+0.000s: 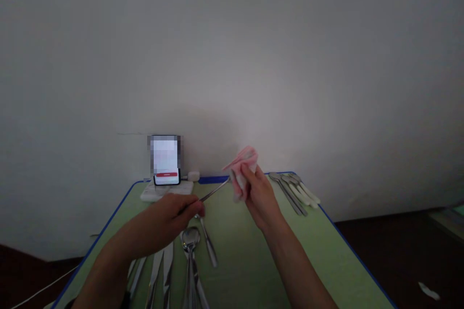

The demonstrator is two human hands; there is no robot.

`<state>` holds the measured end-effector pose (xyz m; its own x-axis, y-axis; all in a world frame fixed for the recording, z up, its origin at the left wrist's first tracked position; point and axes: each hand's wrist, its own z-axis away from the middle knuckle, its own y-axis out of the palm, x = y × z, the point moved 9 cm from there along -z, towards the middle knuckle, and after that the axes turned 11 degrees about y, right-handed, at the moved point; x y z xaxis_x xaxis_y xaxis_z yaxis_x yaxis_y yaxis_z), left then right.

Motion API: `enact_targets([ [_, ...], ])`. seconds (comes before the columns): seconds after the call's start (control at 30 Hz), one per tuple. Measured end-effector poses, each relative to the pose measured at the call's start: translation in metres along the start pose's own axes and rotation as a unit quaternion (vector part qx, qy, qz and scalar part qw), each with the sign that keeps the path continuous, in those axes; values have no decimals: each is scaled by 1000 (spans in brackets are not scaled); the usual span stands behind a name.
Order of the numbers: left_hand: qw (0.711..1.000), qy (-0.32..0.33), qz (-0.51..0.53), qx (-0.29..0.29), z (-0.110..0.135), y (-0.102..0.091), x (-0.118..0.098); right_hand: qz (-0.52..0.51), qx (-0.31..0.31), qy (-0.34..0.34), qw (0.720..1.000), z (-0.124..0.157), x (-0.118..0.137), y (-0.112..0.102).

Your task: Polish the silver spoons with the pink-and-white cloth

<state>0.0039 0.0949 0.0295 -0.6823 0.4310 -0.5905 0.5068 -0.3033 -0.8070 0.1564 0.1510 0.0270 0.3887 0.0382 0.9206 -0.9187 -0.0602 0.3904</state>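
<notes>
Closed around one end of a slim metal piece of cutlery [215, 189], my left hand [181, 212] is over the table's left half. The far end of that piece goes into a pink and white cloth [243, 174], which hides its head, so its kind cannot be told. My right hand [261, 193] grips the cloth, thumb on the near side. Below my left hand, several metal spoons [191, 239] lie bunched together, with a single piece of cutlery [209, 244] beside them. Several table knives [167, 263] lie farther left, partly under my left forearm.
At the back right corner of the green table [246, 260] lie several spoons [290, 193], some with pale handles. A lit phone [166, 159] stands on a white base [148, 193] at the back left, with a white plug [193, 176] beside it. A wall [232, 58] rises behind.
</notes>
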Motion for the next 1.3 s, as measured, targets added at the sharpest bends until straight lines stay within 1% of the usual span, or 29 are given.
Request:
enact_targets([
  [0.07, 1000, 0, -1, -2, 0, -2, 1, 12, -2, 21, 1000, 0, 0, -3],
  [0.1, 1000, 2, -7, -7, 0, -4, 2, 32, -3, 18, 999, 0, 2, -4],
  [0.17, 999, 6, -22, -29, -2, -10, 5, 80, -9, -10, 997, -1, 12, -9],
  [0.27, 996, -16, -35, -79, -5, -23, 20, 145, -25, -48, 988, -3, 22, -16],
  [0.37, 992, -35, -39, -115, -6, -32, 35, 227, -27, -73, 971, -6, 24, -18],
  [0.47, 989, -53, -36, -135, -4, -39, 49, 320, 4, -87, 943, -9, 18, -13],
  [0.53, 990, -66, -32, -120, -2, -38, 56, 389, 45, -91, 915, -8, 11, -6],
  [0.6, 994, -63, -21, -81, -3, -32, 60, 445, 97, -93, 885, -5, 5, 1],
  [0.67, 998, -45, -5, -43, -4, -25, 61, 479, 142, -89, 862, 0, 0, 8],
  [0.73, 999, -31, 9, -26, -5, -22, 60, 494, 155, -83, 851, 2, -2, 12],
  [0.77, 999, -28, 14, -28, -5, -23, 59, 495, 142, -85, 853, 2, 0, 11],
  [0.8, 999, -29, 17, -37, -4, -24, 59, 490, 113, -93, 860, 1, 3, 10],
  [0.87, 997, -35, 17, -63, -3, -29, 60, 474, 27, -119, 872, -1, 14, 2],
  [0.9, 996, -40, 14, -78, -2, -31, 59, 473, -7, -133, 871, 0, 19, 0],
  [0.93, 995, -44, 10, -92, -2, -34, 59, 481, -20, -145, 865, 1, 21, 0],
  [0.97, 994, -47, 7, -103, -2, -35, 59, 497, -11, -152, 855, 3, 21, 3],
  [1.07, 992, -48, 9, -118, -3, -37, 56, 555, 78, -144, 816, 9, 10, 17],
  [1.1, 992, -45, 13, -118, -3, -37, 55, 564, 94, -134, 809, 10, 7, 18],
  [1.17, 992, -38, 22, -116, -4, -37, 53, 565, 96, -127, 809, 10, 8, 16],
  [1.23, 992, -32, 28, -115, -4, -37, 52, 555, 89, -134, 816, 9, 13, 13],
  [1.3, 993, -28, 30, -113, -3, -38, 52, 549, 97, -136, 819, 10, 17, 12],
])
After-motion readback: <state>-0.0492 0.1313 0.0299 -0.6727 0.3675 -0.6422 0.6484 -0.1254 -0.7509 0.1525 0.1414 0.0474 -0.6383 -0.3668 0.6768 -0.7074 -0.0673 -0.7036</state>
